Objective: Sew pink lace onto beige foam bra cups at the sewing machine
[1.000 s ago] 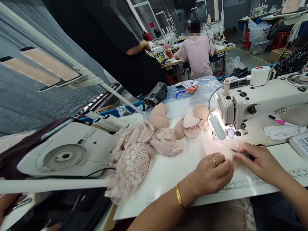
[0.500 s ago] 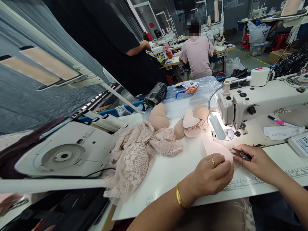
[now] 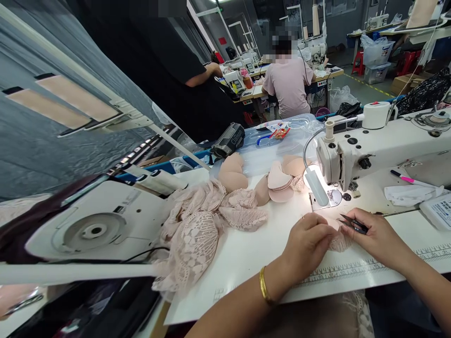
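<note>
My left hand (image 3: 306,244) pinches a pale pink bra cup (image 3: 331,224) in front of the sewing machine's needle area. Lace (image 3: 340,242) hangs below the cup, between my two hands. In my right hand (image 3: 378,237) is a pair of black thread snips (image 3: 355,225), its blades pointing left, close to the cup's edge. My left fingers hide much of the cup. Whether the blades touch it I cannot tell.
A white sewing machine (image 3: 391,150) with a small lamp (image 3: 316,187) stands behind my hands. Lace bra pieces (image 3: 197,239) lie left on the table, near stacked cups (image 3: 280,180). A marker pen (image 3: 405,177) rests at right. Two people work beyond.
My left hand has turned over, and the cup has tilted and drawn nearer, so more lace shows below it. My right hand holds the snips in nearly the same place.
</note>
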The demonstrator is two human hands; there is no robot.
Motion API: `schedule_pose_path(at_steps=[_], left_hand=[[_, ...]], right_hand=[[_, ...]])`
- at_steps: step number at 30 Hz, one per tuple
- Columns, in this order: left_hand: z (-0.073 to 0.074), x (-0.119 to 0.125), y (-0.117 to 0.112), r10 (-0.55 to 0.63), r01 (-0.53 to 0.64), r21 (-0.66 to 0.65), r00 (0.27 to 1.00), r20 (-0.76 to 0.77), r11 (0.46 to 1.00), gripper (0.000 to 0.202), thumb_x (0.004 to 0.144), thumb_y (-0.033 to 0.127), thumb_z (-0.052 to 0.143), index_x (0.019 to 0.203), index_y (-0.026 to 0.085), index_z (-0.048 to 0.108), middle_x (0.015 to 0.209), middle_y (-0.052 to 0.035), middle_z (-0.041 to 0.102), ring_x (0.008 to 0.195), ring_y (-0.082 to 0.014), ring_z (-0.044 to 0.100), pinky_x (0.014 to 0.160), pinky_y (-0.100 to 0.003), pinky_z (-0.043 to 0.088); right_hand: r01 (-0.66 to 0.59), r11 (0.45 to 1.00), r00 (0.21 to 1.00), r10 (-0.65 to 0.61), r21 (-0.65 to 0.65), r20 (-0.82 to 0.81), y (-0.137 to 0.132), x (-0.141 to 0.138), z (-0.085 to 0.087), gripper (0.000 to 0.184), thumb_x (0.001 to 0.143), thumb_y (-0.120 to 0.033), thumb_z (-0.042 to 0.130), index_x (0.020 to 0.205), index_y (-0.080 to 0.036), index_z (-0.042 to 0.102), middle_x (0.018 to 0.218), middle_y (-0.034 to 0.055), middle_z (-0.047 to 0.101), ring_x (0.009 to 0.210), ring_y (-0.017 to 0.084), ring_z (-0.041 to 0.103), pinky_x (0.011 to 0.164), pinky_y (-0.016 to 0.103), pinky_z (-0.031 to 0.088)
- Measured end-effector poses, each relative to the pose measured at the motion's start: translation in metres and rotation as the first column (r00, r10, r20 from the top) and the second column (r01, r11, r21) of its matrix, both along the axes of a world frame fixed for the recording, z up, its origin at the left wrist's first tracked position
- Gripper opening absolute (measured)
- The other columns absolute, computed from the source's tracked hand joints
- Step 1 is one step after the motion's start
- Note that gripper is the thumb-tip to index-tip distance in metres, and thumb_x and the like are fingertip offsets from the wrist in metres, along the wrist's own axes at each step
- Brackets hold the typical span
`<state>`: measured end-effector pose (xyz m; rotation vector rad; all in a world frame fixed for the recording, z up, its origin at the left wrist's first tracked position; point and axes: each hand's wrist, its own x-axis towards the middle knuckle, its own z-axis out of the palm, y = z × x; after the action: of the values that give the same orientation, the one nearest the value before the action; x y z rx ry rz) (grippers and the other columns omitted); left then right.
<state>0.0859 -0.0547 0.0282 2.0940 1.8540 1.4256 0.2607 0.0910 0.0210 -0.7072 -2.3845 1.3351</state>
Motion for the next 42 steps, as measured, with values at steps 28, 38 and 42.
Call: schedule_pose_path(at_steps=[28,38,42], left_hand=[[0.009,0.007,0.008,0.333,0.080,-0.404,0.431,0.839,0.911,0.040,0.076,0.049,0.090,0.081,0.016,0.066,0.077,-0.0003,0.067,0.072,-0.0117,0.056,0.068,-0.024,0.045],[0.012,0.007,0.007,0.330,0.044,-0.435,0.582,0.743,0.900,0.029,0.082,0.042,0.082,0.083,0.017,0.066,0.078,-0.0011,0.068,0.071,-0.0132,0.057,0.067,-0.025,0.044],[0.012,0.003,0.009,0.336,0.013,-0.422,0.583,0.740,0.906,0.028,0.083,0.042,0.080,0.084,0.018,0.066,0.075,0.0008,0.065,0.070,-0.0131,0.056,0.066,-0.024,0.046]], right_hand=[[0.084,0.993,0.979,-0.098,-0.084,-0.178,-0.010,-0.006,-0.003,0.019,0.099,-0.045,0.065,0.096,-0.025,0.067,0.084,-0.0023,0.069,0.074,0.016,0.062,0.068,0.026,0.049],[0.231,0.943,0.972,-0.211,0.238,-0.107,0.014,0.009,-0.012,0.026,0.102,-0.051,0.058,0.097,-0.027,0.065,0.080,0.0004,0.069,0.068,0.020,0.061,0.063,0.031,0.048],[0.269,0.710,0.963,-0.197,0.651,-0.183,0.030,0.032,-0.017,0.034,0.101,-0.053,0.063,0.121,-0.027,0.072,0.113,0.0137,0.073,0.104,0.035,0.065,0.090,0.048,0.050]])
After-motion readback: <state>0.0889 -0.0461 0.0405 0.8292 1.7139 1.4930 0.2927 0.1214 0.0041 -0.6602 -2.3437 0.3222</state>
